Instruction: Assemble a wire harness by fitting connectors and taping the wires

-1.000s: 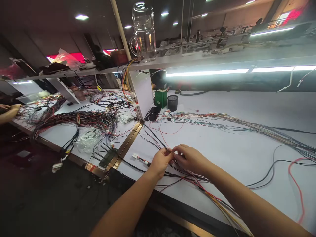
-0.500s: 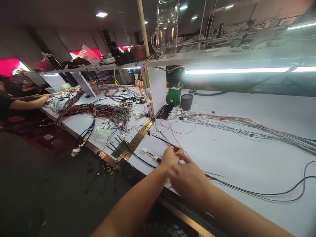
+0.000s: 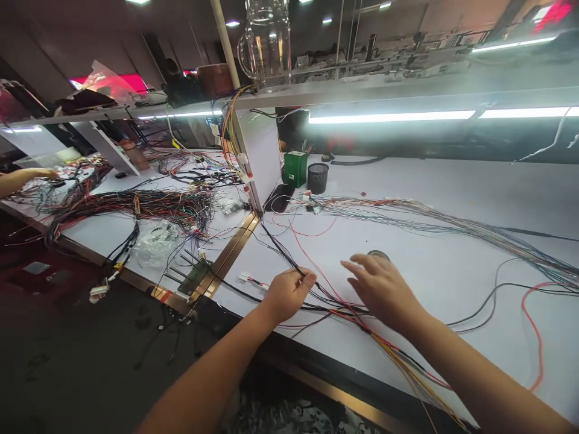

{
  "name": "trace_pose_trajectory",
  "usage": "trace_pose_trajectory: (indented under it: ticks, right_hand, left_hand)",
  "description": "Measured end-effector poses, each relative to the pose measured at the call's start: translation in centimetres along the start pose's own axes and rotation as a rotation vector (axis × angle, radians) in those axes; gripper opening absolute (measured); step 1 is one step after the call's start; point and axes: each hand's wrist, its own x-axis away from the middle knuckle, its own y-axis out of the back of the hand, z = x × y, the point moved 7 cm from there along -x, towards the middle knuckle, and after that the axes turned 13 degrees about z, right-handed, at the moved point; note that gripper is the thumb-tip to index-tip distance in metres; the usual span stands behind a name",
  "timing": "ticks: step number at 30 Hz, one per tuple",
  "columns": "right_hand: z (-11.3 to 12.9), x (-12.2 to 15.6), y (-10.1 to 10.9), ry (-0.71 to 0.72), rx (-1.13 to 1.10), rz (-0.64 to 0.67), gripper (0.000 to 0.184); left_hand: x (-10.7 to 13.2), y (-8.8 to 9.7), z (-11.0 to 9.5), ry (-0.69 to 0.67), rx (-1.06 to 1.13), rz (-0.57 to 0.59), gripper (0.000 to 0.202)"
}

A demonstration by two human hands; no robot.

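Black cables [image 3: 286, 253] above the white table [image 3: 434, 268] are pinched in the left hand [image 3: 288, 295]; the right hand [image 3: 384, 289] hangs loosely open, grasping nothing visible. Green box [image 3: 295, 169], mesh cup [image 3: 317, 179]: contents hidden.

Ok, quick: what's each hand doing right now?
Left hand: closed, pinching a black wire bundle.
Right hand: open, fingers apart, nothing visible in its grasp.
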Motion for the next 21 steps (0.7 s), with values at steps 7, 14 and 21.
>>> trace_pose_trajectory:
  ticks: [7,14,21]
  right_hand:
    - [4.9,1.8,-4.4,0.081,-0.208,0.101,0.022]
    - [3.0,2.8,-4.9,0.004,-0.235,0.075,0.034]
    - [0.9,5.4,-4.0,-0.125,-0.167,0.134,0.039]
  left_hand:
    - [3.2,1.8,2.7,0.468,-0.732,0.120,0.057]
    - [2.6,-0.3,-0.9,-0.057,-0.642,0.095,0.028]
    - [0.7,-4.0,0.7,-0.025,-0.592,0.287,0.019]
